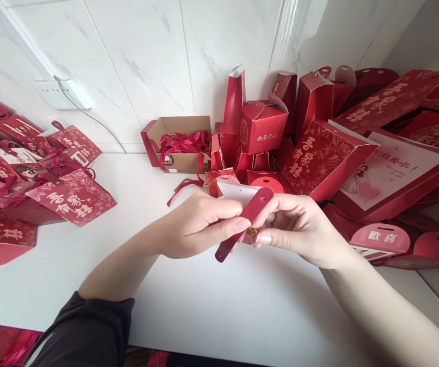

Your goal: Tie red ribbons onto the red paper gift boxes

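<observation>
In front of me, above the table, my left hand pinches a dark red strap with its thumb on the front. The strap slants, its upper end rounded and its lower end showing a small hole. My right hand has its fingers curled behind the strap's upper part. Close to the right thumb tip is a small gold-coloured piece, too small to name, and partly hidden by the fingers. Just beyond the hands shows a red box with a pale inside; whether the hands touch it I cannot tell.
An open cardboard box of red ribbons stands by the tiled wall. Red gift boxes are piled at the back and right. Gift boxes with ribbons fill the left. A wall socket trails a cable down to the white table.
</observation>
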Tool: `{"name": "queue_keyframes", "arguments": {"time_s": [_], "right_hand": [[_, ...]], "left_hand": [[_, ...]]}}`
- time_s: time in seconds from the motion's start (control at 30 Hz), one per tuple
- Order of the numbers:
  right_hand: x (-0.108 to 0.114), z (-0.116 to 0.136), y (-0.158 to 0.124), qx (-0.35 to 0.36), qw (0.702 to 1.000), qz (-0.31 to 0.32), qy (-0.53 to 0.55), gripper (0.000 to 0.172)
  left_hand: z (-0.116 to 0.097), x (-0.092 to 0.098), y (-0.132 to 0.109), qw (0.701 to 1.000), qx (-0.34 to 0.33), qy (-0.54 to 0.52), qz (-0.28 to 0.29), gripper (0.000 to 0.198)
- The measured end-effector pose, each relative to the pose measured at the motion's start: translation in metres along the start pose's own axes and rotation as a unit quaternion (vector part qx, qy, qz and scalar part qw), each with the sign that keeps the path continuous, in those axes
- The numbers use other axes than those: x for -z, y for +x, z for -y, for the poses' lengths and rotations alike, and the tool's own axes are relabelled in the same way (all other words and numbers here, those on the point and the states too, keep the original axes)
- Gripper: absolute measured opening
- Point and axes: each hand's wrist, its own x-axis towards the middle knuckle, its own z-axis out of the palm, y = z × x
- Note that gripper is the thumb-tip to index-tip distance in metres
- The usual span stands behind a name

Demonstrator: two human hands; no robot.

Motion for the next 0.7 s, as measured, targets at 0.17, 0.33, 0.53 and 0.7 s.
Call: {"name": "queue_keyframes", "arguments": {"time_s": [0.17, 0.33, 0.53, 0.7], "right_hand": [[0.0015, -0.0032, -0.0024, 0.018, 0.999, -0.01, -0.032, 0.023], [0.0002, -0.0003, -0.0059, 0.027, 0.995, -0.033, -0.085, 0.021], [-0.0028, 0.0036, -0.0052, 0.049, 0.992, -0.021, -0.118, 0.016], [-0.002, 0.0012, -0.0047, 0.062, 0.99, 0.011, -0.125, 0.017]], "left_hand": [[-0.0013, -0.0007, 0.0008, 1.0, 0.002, 0.022, -0.001, 0.035], [0.0004, -0.0022, 0.0003, 1.0, 0.009, 0.013, 0.01, 0.032], [0.0023, -0.0049, 0.0006, 0.997, 0.016, -0.062, 0.036, 0.029], [0.0016, -0.0046, 0.0025, 0.993, -0.01, -0.105, 0.056, 0.023]]}}
